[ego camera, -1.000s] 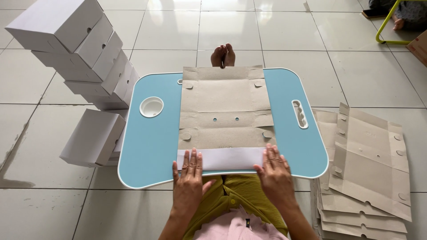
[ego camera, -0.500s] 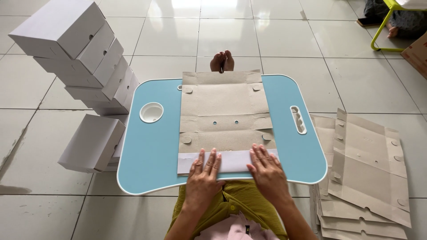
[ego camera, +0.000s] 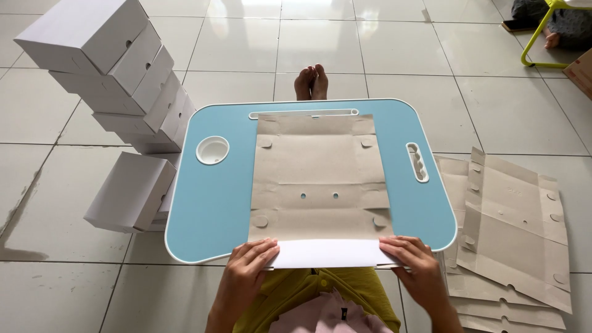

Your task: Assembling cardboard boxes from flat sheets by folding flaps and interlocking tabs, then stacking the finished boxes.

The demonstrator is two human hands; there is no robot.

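Nearest the camera, the left hand [ego camera: 245, 271] and the right hand [ego camera: 414, 262] each grip a corner of the folded white flap [ego camera: 330, 253] along the near edge of a flat brown cardboard sheet [ego camera: 317, 179], fingers curled over the top and thumbs out of sight beneath. Half a second ago both hands lay close together near the middle of the flap; now they sit wide apart at its two ends. The sheet lies unfolded on a light blue lap table [ego camera: 213, 209], its far edge touching a long white slot. A round white cup recess [ego camera: 212, 150] sits to its left and a white handle cut-out [ego camera: 417, 162] to its right. On the tiled floor, right of the table, lies a stack of flat brown cardboard blanks [ego camera: 515, 228]. To the left, plain white assembled boxes [ego camera: 114, 74] lean in a tall pile. Beyond the table, bare feet [ego camera: 311, 82] rest together.
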